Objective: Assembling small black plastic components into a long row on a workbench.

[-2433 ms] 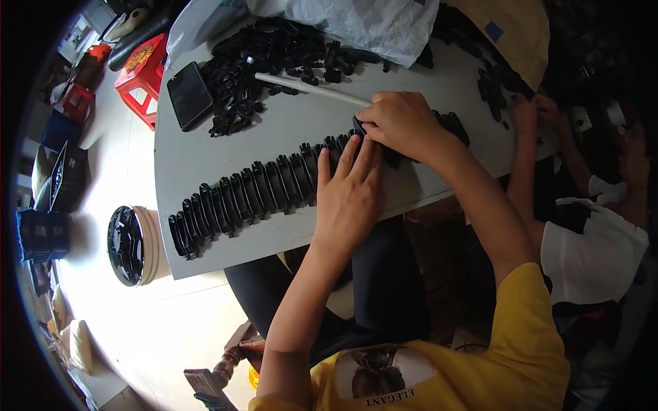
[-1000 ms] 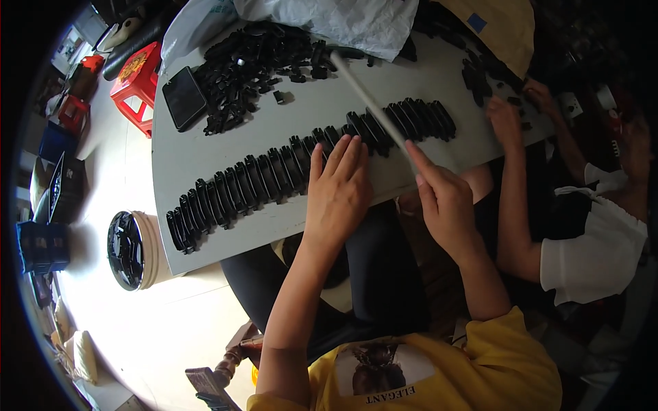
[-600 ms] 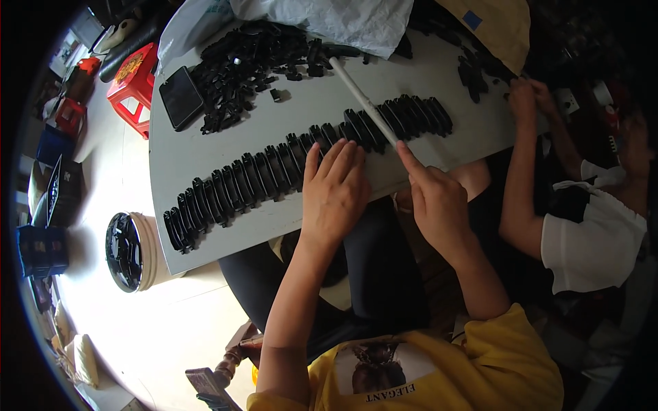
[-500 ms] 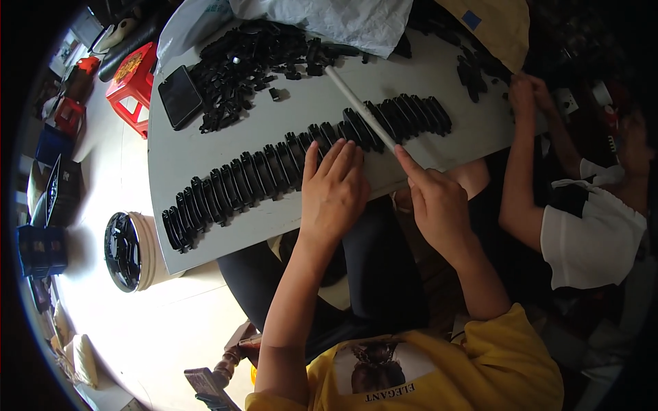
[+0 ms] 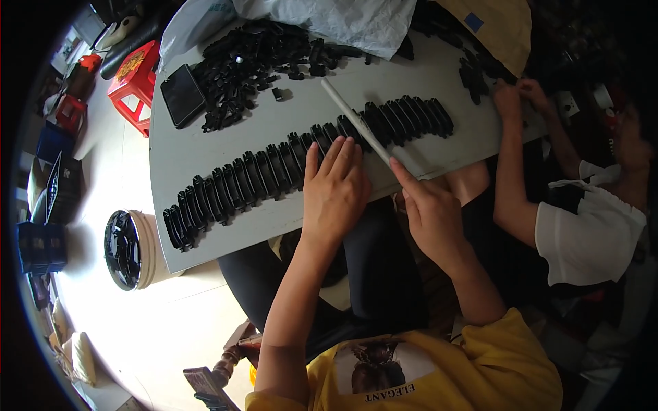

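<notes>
A long row of curved black plastic parts [image 5: 250, 179] stands side by side across the grey-white table. My left hand [image 5: 336, 181] lies over the middle of the row, its fingers stretched out with their tips on the parts. Slanting across the row just right of those fingers is a thin white stick [image 5: 356, 123]. My right hand [image 5: 435, 216] grips the stick's near end, index finger extended along it; the other fingers curl underneath, partly hidden. More of the curved black parts [image 5: 409, 116] stand right of the stick.
A heap of small black pieces [image 5: 233, 82] lies at the back left, beside a black phone [image 5: 182, 96]. White plastic bags [image 5: 329, 24] cover the far edge. On the right, a co-worker's hands [image 5: 510, 99] are at the table's edge. A bucket [image 5: 140, 250] stands left on the floor.
My right hand and the stick have shifted slightly left, the stick's far tip dropping nearer to the row. My left hand stays almost in place. The co-worker's hands have moved a little left.
</notes>
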A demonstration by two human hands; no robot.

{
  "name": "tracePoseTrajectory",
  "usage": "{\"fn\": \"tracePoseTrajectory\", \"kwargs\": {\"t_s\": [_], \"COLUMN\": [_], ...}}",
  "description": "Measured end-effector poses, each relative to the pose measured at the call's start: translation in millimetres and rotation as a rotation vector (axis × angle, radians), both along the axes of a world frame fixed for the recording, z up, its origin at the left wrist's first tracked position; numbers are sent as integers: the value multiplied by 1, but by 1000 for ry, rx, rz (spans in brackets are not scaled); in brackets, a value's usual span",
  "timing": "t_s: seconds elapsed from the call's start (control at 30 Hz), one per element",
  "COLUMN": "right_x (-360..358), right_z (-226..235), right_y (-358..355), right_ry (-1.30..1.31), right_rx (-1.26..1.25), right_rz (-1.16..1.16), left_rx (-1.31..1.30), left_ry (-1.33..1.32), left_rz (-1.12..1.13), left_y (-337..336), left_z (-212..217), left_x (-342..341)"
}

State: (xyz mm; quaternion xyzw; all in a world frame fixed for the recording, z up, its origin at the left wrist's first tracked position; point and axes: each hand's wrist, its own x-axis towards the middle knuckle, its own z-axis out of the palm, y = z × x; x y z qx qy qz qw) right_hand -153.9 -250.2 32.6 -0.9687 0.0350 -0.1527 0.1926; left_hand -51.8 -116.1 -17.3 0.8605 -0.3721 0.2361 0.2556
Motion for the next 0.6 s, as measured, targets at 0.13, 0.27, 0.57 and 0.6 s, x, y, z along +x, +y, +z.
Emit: {"fn": "tracePoseTrajectory", "kwargs": {"t_s": [0.13, 0.27, 0.57, 0.6], "right_x": [1, 0, -2, -5], "right_z": [5, 9, 7, 10], "right_y": [5, 13, -1, 0], "right_ry": [-30, -94, -108, -124], "right_rx": [59, -38, 13, 37], "right_rz": [12, -42, -38, -34], "left_rx": [-34, -42, -49, -56], "left_ry": [-7, -3, 11, -1], "left_rz": [-10, -13, -55, -75], "left_y": [3, 2, -1, 1], "left_z": [0, 1, 5, 6], "left_x": [2, 1, 3, 2]}}
